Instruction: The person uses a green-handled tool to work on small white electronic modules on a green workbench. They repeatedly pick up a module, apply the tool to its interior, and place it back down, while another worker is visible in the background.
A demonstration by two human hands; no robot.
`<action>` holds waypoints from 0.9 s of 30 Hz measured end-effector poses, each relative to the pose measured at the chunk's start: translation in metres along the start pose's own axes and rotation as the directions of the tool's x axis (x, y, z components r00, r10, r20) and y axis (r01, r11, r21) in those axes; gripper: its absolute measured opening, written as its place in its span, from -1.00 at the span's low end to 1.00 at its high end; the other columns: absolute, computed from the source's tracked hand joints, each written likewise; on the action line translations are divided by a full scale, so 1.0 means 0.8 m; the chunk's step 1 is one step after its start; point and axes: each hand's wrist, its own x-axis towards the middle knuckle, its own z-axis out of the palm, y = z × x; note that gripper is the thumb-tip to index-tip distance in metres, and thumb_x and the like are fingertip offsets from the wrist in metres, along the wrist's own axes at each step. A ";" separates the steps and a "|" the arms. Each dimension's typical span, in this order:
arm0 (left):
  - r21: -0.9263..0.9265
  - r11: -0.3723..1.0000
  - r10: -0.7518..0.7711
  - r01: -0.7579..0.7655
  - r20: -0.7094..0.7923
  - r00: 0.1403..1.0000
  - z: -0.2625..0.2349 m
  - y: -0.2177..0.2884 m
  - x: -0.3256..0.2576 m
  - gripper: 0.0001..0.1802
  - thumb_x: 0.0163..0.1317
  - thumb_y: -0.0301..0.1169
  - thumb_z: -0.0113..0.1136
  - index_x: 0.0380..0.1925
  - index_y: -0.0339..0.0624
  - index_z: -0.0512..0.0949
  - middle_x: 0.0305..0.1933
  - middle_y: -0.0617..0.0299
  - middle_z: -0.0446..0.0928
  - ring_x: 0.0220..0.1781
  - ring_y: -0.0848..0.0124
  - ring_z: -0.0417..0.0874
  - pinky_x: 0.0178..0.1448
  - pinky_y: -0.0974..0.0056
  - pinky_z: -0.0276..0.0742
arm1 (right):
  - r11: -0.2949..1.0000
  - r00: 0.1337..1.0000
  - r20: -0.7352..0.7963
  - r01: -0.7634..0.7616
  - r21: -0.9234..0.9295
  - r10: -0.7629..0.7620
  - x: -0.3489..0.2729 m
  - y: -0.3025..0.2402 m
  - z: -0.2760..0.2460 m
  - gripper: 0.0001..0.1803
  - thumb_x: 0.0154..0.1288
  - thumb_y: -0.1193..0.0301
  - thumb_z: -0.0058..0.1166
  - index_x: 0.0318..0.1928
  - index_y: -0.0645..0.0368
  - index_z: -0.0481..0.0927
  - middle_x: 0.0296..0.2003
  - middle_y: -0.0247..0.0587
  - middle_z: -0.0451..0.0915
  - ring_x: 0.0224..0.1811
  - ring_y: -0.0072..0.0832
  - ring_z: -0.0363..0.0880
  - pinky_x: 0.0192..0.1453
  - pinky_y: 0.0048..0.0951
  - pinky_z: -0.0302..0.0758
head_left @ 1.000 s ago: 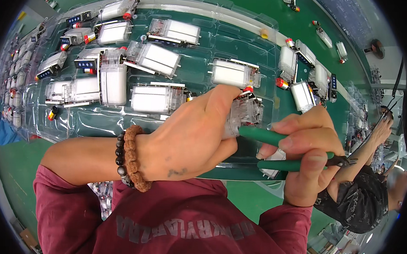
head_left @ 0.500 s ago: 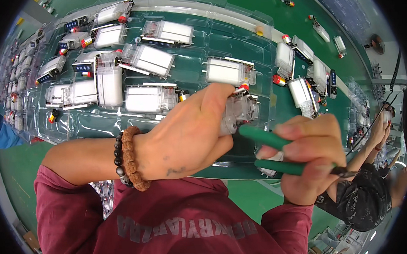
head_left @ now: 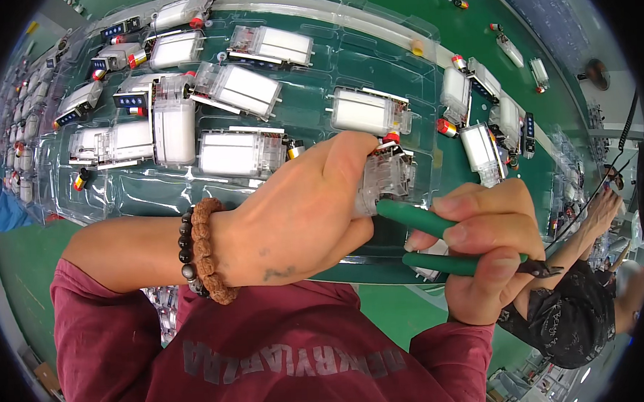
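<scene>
My left hand (head_left: 301, 209) is closed round a small device with a clear plastic housing (head_left: 391, 173), and the housing end sticks out past my fingers. The rest of the device is hidden in my grip. In my right hand (head_left: 492, 229) are pliers with green handles (head_left: 443, 265), the handles spread apart. Their dark metal jaws (head_left: 542, 268) point right, away from the device. The tip of the upper handle lies at the lower edge of the clear housing; whether it touches cannot be made out.
Clear plastic trays (head_left: 149, 198) with several similar white devices (head_left: 242, 89) cover the green table. More devices (head_left: 478, 147) lie to the right, some with small red-and-yellow cylinders (head_left: 446, 128). At far right a co-worker in a black shirt (head_left: 568, 319) reaches over the work surface.
The view has shifted slightly, moving the trays a little to the right in the picture. Both hands keep their holds, and the pliers stay at the housing. The co-worker's hands have moved slightly.
</scene>
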 end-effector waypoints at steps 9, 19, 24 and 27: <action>0.064 0.998 0.029 -0.027 -0.026 0.999 0.008 -0.004 -0.003 -0.32 -0.02 -0.59 0.28 0.11 -0.44 0.18 -0.17 -0.31 0.48 -0.14 -0.26 0.54 -0.08 -0.06 0.49 | 0.995 0.999 0.045 0.011 -0.094 -0.006 0.008 -0.006 0.001 -0.48 0.49 0.05 -0.07 -0.38 0.29 0.56 -0.31 0.04 0.56 -0.57 -0.38 0.56 -0.43 -0.40 0.59; -0.012 1.000 0.000 0.000 0.005 1.000 0.004 0.000 -0.001 -0.34 0.01 -0.59 0.24 0.11 -0.47 0.17 -0.16 -0.36 0.46 -0.13 -0.31 0.52 -0.07 -0.09 0.48 | 0.981 0.983 -0.117 -0.123 0.152 0.141 -0.004 -0.006 -0.010 -0.56 0.57 0.11 -0.26 -0.28 0.24 0.40 -0.21 0.05 0.47 -0.55 -0.36 0.55 -0.42 -0.41 0.62; -0.042 0.999 -0.012 0.012 0.006 1.000 0.004 -0.002 -0.001 -0.33 0.01 -0.59 0.23 0.12 -0.46 0.16 -0.16 -0.36 0.46 -0.15 -0.31 0.52 -0.07 -0.09 0.48 | 0.998 1.000 -0.015 -0.018 -0.061 0.017 -0.002 -0.003 -0.015 -0.54 0.59 0.08 -0.34 -0.28 0.22 0.38 -0.25 0.00 0.42 -0.60 -0.40 0.52 -0.45 -0.46 0.60; -0.028 1.000 -0.010 0.010 0.004 1.000 0.002 -0.001 -0.001 -0.32 -0.01 -0.60 0.24 0.13 -0.46 0.16 -0.16 -0.35 0.46 -0.15 -0.30 0.52 -0.08 -0.08 0.48 | 1.000 0.999 -0.038 -0.008 0.002 0.008 -0.002 0.001 -0.001 -0.51 0.58 0.04 -0.33 -0.27 0.23 0.39 -0.24 0.01 0.42 -0.60 -0.41 0.52 -0.45 -0.44 0.61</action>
